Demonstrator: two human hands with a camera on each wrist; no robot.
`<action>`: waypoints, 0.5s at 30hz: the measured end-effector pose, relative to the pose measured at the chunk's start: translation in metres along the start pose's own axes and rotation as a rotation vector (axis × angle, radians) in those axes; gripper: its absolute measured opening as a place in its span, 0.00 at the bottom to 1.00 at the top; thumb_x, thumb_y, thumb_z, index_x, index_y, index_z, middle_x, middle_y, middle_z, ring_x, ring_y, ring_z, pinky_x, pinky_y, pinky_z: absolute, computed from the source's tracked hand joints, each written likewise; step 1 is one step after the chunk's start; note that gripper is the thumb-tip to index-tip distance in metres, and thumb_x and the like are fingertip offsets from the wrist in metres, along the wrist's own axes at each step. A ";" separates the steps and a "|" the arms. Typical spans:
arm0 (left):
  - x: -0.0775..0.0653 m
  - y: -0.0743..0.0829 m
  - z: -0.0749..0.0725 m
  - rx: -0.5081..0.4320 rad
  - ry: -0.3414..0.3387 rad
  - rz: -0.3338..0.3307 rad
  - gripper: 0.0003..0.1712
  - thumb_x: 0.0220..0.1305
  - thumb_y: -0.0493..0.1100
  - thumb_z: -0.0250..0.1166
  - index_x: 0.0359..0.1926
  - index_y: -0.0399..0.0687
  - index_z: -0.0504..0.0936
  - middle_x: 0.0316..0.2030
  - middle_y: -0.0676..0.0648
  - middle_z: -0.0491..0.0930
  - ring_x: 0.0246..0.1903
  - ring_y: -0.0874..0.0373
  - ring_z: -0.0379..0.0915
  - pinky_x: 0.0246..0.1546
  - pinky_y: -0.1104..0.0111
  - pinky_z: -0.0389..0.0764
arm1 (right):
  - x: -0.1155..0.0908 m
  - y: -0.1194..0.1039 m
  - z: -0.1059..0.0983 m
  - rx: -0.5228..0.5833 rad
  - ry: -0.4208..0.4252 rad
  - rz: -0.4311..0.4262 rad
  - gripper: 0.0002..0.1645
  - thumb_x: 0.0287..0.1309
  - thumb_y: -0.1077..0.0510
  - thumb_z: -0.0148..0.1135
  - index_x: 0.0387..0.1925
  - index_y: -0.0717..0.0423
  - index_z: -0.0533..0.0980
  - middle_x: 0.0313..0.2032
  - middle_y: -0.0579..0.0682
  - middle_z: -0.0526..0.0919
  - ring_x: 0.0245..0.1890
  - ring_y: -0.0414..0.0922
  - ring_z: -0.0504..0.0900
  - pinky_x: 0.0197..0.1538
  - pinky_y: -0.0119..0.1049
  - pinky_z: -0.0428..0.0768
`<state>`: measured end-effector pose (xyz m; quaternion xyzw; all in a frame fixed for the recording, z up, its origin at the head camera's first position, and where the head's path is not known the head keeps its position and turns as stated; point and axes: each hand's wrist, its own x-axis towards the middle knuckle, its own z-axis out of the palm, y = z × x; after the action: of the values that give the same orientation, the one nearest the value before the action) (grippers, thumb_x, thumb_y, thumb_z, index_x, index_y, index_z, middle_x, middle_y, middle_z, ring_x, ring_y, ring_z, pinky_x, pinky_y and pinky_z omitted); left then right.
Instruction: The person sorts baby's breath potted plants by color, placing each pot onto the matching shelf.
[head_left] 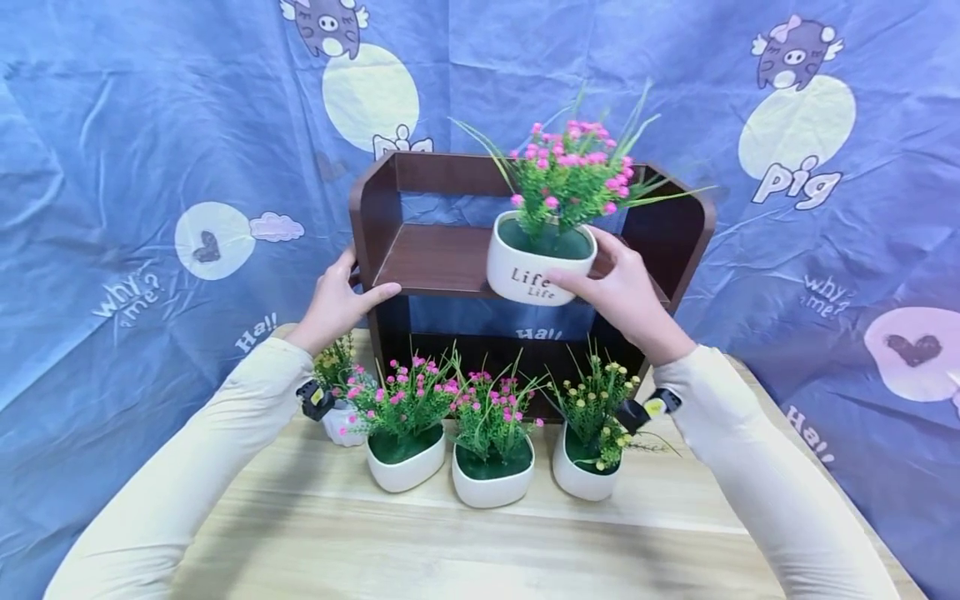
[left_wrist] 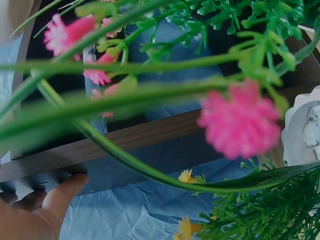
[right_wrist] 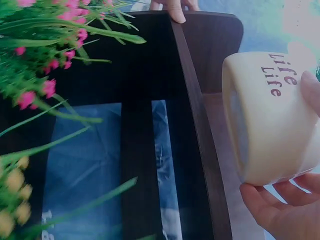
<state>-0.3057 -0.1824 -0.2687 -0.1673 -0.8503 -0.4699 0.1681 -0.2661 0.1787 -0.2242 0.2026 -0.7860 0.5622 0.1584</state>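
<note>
My right hand [head_left: 630,292] grips a white potted plant [head_left: 528,271] with pink flowers, its thumb on the front beside the "Life" lettering and its fingers behind. The pot is held in front of the upper board of a dark brown wooden shelf [head_left: 442,258]; in the right wrist view the pot [right_wrist: 270,115] appears beside that board. My left hand [head_left: 336,302] holds the shelf's left side, with the thumb on the front edge and the other fingers partly hidden on the outer side. In the left wrist view the thumb presses the side panel [left_wrist: 145,162].
Before the shelf, on the wooden table [head_left: 480,554], stand two pink-flowered pots [head_left: 408,471] [head_left: 493,487] and a yellow-flowered pot [head_left: 588,479]. A white pot [head_left: 345,425] with yellow flowers is at the left, partly behind my left wrist. A blue patterned cloth [head_left: 187,150] hangs behind.
</note>
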 end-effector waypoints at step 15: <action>-0.001 0.003 0.000 -0.010 0.002 0.013 0.47 0.58 0.51 0.70 0.73 0.54 0.56 0.64 0.39 0.68 0.61 0.42 0.68 0.54 0.50 0.75 | 0.069 -0.005 0.060 0.103 -0.077 0.078 0.44 0.49 0.53 0.74 0.67 0.48 0.65 0.58 0.49 0.74 0.52 0.47 0.78 0.53 0.40 0.78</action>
<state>-0.3035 -0.1805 -0.2669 -0.1731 -0.8466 -0.4733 0.1713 -0.3249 0.1105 -0.2060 0.2012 -0.7689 0.5993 0.0958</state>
